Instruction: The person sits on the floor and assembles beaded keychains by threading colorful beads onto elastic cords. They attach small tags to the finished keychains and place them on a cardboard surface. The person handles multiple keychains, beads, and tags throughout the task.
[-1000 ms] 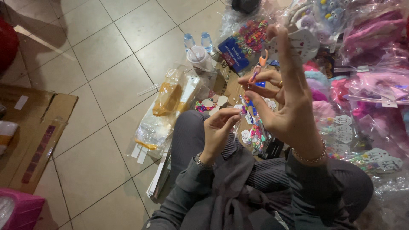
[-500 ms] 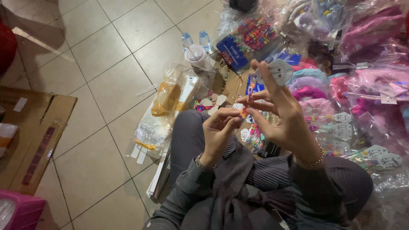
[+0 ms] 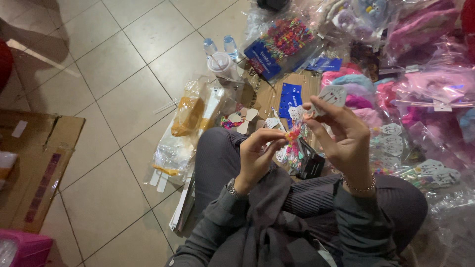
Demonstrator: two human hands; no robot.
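Single head-worn view, looking steeply down, close over lap, tiled floor

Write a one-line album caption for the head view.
Seated on a tiled floor, left hand and right hand pinch a small colourful hair clip and white card.

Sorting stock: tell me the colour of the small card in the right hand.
White, heart-shaped small card with red marks, pinched in the right hand; head view.

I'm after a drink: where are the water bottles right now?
In the head view, the two water bottles stand on the tiled floor at top centre, beside a white lidded cup, left of the bag of colourful beads.
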